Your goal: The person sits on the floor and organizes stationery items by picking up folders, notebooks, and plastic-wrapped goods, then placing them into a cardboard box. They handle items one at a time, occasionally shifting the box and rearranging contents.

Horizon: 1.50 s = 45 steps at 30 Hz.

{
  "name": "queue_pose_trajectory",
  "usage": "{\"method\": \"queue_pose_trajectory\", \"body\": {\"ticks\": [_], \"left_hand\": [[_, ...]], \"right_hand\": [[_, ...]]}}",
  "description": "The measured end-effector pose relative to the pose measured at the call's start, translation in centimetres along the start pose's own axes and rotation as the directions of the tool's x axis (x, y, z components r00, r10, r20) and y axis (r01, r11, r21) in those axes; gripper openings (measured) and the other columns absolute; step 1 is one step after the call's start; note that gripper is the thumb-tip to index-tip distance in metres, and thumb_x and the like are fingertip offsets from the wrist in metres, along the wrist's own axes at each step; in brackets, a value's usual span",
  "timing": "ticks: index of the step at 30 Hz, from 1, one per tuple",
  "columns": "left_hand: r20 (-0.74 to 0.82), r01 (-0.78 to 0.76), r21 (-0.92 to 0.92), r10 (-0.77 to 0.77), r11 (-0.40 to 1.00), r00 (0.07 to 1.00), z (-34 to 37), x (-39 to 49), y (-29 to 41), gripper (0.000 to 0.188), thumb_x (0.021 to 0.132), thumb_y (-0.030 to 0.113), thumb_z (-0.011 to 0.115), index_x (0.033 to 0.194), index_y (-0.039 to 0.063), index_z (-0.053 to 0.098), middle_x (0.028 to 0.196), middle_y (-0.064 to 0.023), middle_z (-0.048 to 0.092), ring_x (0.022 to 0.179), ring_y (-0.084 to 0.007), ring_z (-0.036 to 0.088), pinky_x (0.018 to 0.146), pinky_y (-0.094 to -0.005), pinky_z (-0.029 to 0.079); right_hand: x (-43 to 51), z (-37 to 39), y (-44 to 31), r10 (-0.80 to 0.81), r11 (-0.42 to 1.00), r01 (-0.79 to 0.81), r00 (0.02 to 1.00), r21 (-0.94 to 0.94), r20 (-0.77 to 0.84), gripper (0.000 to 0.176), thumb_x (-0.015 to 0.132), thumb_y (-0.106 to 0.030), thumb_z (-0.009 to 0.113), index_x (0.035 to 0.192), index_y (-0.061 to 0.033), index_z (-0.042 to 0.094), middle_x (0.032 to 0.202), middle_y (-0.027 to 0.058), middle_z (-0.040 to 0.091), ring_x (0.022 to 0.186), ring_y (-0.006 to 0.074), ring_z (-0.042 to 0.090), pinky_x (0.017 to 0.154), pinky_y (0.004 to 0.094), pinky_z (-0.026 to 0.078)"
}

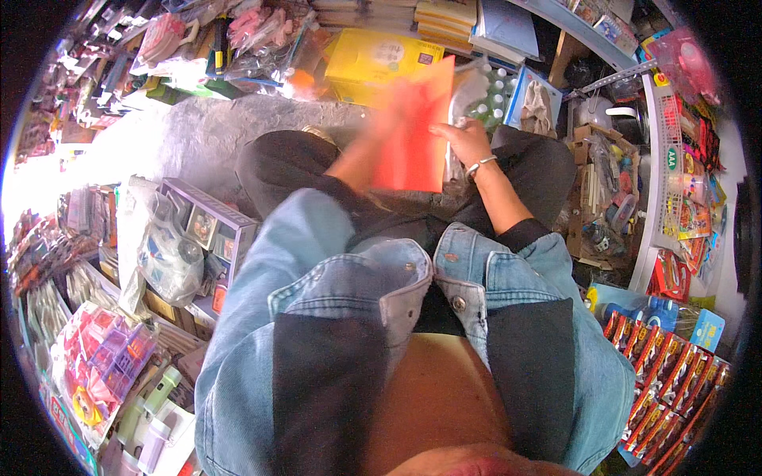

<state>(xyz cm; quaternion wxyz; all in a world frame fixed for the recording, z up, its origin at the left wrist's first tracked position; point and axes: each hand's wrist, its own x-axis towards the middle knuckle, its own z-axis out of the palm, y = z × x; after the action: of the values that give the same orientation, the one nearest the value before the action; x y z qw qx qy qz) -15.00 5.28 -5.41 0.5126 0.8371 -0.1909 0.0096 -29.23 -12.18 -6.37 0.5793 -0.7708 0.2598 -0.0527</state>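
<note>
A red-orange sheet or thin booklet (414, 149) stands out over my lap, its cover blurred by motion. At its right edge my right hand (467, 140) grips it with the thumb on the front; a silver bangle circles that wrist. My left hand (381, 128) lies over or just in front of the sheet's left part, too blurred to show the fingers. Beyond the sheet is a yellow box (381, 62) bearing writing. Green bottles with white caps (493, 98) stand just past my right hand.
Stacked books (446, 21) and a blue-covered book pile (506, 30) lie ahead. To the left are a purple-framed box (208, 208) and bagged toys (98, 363). A cardboard box of small goods (607, 196), a white shelf post (652, 178) and red packets (661, 381) are at the right.
</note>
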Motion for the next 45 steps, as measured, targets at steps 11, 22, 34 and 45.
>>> {"method": "queue_pose_trajectory", "body": {"ticks": [11, 22, 34, 45], "left_hand": [[0.669, 0.880, -0.275, -0.580, 0.388, 0.465, -0.6, -4.4, -5.0, 0.065, 0.089, 0.050, 0.044, 0.138, 0.009, 0.032, 0.136, -0.0147, 0.040, 0.126, -0.0278, 0.037, 0.101, -0.0434, 0.033], [0.680, 0.676, -0.730, -0.214, -0.104, 0.701, -2.6, -2.1, 0.7, 0.056, 0.087, 0.046, 0.052, 0.122, 0.003, 0.047, 0.116, -0.0156, 0.056, 0.106, -0.0314, 0.054, 0.092, -0.0462, 0.043], [0.455, 0.473, -0.848, -0.130, 0.241, 0.881, -4.6, -5.2, 0.3, 0.054, 0.090, 0.034, 0.053, 0.134, 0.009, 0.034, 0.126, -0.0075, 0.048, 0.111, -0.0243, 0.050, 0.094, -0.0407, 0.042], [0.457, 0.440, -0.827, -0.036, 0.349, 0.889, -5.8, -3.1, 2.4, 0.059, 0.080, 0.026, 0.066, 0.127, 0.002, 0.040, 0.119, -0.0108, 0.051, 0.107, -0.0247, 0.052, 0.091, -0.0399, 0.043]], "right_hand": [[0.1, -1.1, 2.6, 0.167, 0.958, -0.198, 0.974, 0.209, 0.155, 0.020, 0.073, -0.012, 0.068, 0.088, 0.0008, 0.066, 0.081, 0.0047, 0.066, 0.069, 0.0129, 0.062, 0.065, 0.0251, 0.048], [0.6, -4.4, -3.9, -0.138, 0.759, -0.134, 0.923, 0.637, 0.359, 0.040, 0.088, -0.026, 0.057, 0.117, 0.0002, 0.051, 0.106, 0.0054, 0.059, 0.088, 0.0127, 0.058, 0.075, 0.0279, 0.048], [-2.7, -2.6, -1.6, -0.268, 0.796, -0.016, 0.887, 0.605, 0.376, 0.058, 0.087, -0.028, 0.058, 0.133, -0.0010, 0.036, 0.125, 0.0033, 0.047, 0.114, 0.0124, 0.043, 0.098, 0.0306, 0.034], [-2.4, -3.7, -4.1, -0.329, 0.841, 0.145, 0.902, 0.522, 0.281, 0.049, 0.084, -0.021, 0.057, 0.126, 0.0025, 0.046, 0.119, 0.0066, 0.053, 0.111, 0.0161, 0.048, 0.096, 0.0324, 0.035]]}}
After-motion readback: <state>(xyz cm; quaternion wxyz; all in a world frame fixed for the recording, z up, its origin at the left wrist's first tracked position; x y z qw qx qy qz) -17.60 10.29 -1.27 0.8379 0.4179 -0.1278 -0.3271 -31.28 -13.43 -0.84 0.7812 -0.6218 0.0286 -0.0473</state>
